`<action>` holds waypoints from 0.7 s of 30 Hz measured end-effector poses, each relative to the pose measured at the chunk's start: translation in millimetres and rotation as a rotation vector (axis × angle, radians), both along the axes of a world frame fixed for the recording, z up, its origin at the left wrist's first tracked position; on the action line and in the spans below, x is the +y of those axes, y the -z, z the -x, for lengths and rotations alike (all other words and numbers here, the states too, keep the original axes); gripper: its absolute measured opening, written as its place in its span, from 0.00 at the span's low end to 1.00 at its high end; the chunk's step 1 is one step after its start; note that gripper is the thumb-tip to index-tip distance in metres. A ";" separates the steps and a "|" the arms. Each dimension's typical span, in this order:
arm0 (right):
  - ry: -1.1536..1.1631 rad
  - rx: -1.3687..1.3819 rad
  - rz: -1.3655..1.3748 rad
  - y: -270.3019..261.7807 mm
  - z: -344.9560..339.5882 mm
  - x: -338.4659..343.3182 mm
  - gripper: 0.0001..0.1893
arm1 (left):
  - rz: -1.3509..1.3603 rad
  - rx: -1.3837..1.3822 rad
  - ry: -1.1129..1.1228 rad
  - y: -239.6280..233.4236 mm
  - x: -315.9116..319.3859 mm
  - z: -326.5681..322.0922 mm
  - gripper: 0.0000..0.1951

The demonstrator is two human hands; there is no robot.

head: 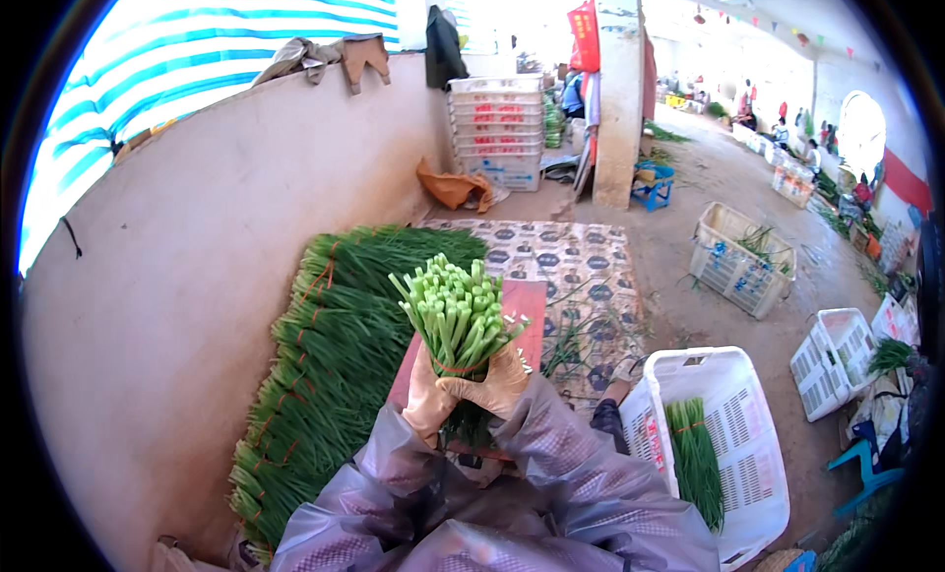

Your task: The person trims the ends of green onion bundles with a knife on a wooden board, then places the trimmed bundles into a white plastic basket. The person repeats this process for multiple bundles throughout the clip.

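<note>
A bundle of long green vegetable stalks [452, 306] is held upright in front of me, its pale cut ends facing up. An orange-red band circles it just above my gloves. My left hand [427, 401], in a pale glove, grips its left side. From the right, my right hand [496, 386], gloved too, closes around the same bundle, and the hands touch in front. The lower leafy part is mostly hidden by my hands and sleeves. Beneath lies a red board [528, 306] with small cut bits near its right side.
Many banded green bundles [347, 350] are piled left, along a low wall [177, 277]. A white plastic crate [701, 358] at right holds a banded bundle [695, 454]. Loose leaves litter the patterned mat [583, 269]. Beyond are stacked crates [496, 129], a pillar [619, 114] and another crate [738, 269].
</note>
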State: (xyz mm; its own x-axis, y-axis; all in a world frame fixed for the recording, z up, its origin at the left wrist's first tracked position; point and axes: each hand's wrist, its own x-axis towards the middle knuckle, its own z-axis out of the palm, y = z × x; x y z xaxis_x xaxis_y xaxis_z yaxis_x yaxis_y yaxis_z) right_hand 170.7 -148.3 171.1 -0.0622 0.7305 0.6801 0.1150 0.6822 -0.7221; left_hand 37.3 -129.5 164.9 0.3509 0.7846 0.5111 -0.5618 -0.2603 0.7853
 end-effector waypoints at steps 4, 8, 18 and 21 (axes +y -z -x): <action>-0.100 0.200 0.094 0.3 -10.4 -14.2 0.44 | -0.098 0.225 0.055 -13.1 -11.3 -7.0 0.54; -0.176 0.316 0.184 12.8 -21.0 -15.8 0.45 | -0.220 0.359 -0.080 -12.5 -15.0 -5.2 0.53; 0.133 0.160 -0.111 -15.3 -34.7 -30.5 0.56 | 0.099 0.187 -0.047 16.2 -26.8 -6.5 0.47; 0.569 -0.063 -0.261 -42.1 -42.5 -47.8 0.36 | 0.083 0.220 -0.135 14.9 -29.9 -0.7 0.46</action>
State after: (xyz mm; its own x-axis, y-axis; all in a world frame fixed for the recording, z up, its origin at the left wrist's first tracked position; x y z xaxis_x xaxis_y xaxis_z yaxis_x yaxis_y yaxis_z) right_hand 213.3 -196.1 213.2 0.2418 0.4709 0.8484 0.5489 0.6546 -0.5198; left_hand 38.0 -159.4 150.0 0.3356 0.8678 0.3664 -0.3396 -0.2514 0.9064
